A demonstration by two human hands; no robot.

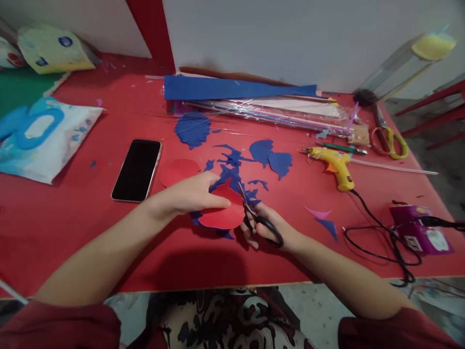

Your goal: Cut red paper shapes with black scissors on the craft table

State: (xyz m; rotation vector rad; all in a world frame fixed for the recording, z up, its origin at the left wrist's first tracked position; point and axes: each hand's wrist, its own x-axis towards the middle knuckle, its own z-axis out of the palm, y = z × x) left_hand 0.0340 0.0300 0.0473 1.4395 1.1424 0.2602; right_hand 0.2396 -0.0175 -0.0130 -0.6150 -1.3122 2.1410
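Seen from the head camera, the left hand [192,194] pinches a red paper shape [222,211] between thumb and fingers, gripping it at its upper left edge just above the red bench [72,228]. The shape is flat and rounded, like a wide oval with a small point at its top edge, plain red with smooth cut edges. The right hand [267,227] is closed through the black handles of a pair of scissors [254,215], whose blades are parted and meet the right edge of the shape. The two hands sit close together, touching the same piece of paper from opposite sides. Just beyond the left hand lies one more red paper cutout [179,171], also rounded, and beyond that one black phone [137,169] lying face up. Beyond both hands is a scatter of blue paper scraps [232,160], with three larger blue cutouts among them: one [192,128] farther back, and two [271,157] lying side by side. To the right of the right hand lie two small triangular scraps, one pink [318,212] and one blue [329,227]. Farther right rests one yellow glue gun [332,165], its black cord [378,232] running to a purple power strip [421,232]. Well beyond the right hand lies a second pair of scissors [388,138] with yellow-green and orange handles, and a long blue strip [232,88] lies at the back.
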